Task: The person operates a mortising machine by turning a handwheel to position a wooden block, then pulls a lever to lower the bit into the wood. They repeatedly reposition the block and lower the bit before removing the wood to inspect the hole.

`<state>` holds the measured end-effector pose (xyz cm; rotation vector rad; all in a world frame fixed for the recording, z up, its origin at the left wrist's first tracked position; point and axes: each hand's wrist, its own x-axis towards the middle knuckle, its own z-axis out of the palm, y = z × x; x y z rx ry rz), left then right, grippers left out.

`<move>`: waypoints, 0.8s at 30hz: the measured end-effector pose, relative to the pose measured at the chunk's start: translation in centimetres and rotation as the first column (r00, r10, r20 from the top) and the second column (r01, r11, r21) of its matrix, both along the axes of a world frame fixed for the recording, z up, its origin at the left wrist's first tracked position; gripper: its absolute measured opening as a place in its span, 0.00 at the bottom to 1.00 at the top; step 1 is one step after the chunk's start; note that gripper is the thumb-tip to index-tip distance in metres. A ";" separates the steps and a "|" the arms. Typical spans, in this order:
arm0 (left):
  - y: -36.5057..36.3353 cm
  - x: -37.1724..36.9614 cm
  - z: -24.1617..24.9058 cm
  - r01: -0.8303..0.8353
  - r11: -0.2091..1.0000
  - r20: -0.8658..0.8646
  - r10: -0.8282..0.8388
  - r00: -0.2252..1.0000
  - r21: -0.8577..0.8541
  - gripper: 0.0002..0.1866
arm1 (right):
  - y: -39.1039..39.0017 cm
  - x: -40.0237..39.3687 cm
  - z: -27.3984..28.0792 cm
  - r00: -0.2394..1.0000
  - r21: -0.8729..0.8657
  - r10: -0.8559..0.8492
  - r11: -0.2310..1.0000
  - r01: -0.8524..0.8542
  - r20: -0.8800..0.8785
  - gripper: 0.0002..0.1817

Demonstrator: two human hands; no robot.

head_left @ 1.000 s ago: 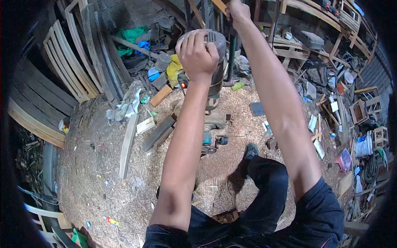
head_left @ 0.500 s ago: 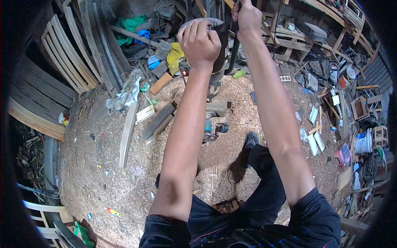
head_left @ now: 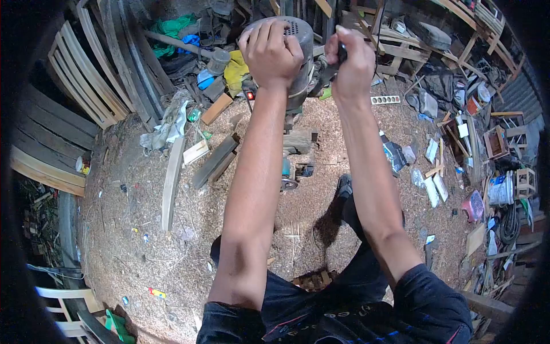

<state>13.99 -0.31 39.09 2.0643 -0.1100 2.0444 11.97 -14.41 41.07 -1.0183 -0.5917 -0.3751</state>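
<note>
My left hand (head_left: 271, 57) rests on the grey cylindrical motor housing (head_left: 293, 26), its fingers draped over the near side of the perforated top. To the right, my right hand (head_left: 351, 62) is closed around the black grip of a lever (head_left: 326, 79) that slopes down toward the machine. A small red light (head_left: 250, 96) shows at the machine's left side. Below the housing, a wooden block (head_left: 299, 139) sits by a teal machine part with a round wheel (head_left: 289, 184); my left forearm hides some of it.
Sawdust and scraps cover the floor. Boards (head_left: 172, 186) and a dark beam (head_left: 215, 163) lie left of the machine. A white power strip (head_left: 385, 100) is at right. Long slats (head_left: 86, 74) lean at far left; a pink basket (head_left: 473, 206) stands at far right.
My right hand has come down and slightly right with the lever's grip, and the lever tilts differently. My left hand stays on the housing. The view has shifted a little.
</note>
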 end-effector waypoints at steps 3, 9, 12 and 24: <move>0.0 0.3 -0.1 0.008 1.000 0.019 -0.008 1.000 0.006 0.09 | -0.6 -2.1 -1.5 1.000 -0.028 0.002 1.000 -0.002 0.017 0.20; 0.0 0.0 -1.1 0.007 1.000 -0.008 -0.007 1.000 0.003 0.09 | -1.9 -6.1 -4.8 0.999 -0.055 0.008 0.998 -0.005 0.052 0.17; 0.0 -0.1 -1.5 0.005 1.000 -0.025 -0.005 1.000 0.000 0.10 | -2.4 -7.8 -7.5 0.997 -0.032 0.038 0.999 -0.036 0.072 0.15; 0.3 0.4 -1.5 0.003 1.000 -0.046 -0.004 0.999 -0.021 0.09 | -2.4 -9.0 -9.8 0.985 -0.068 -0.047 0.996 0.059 0.164 0.17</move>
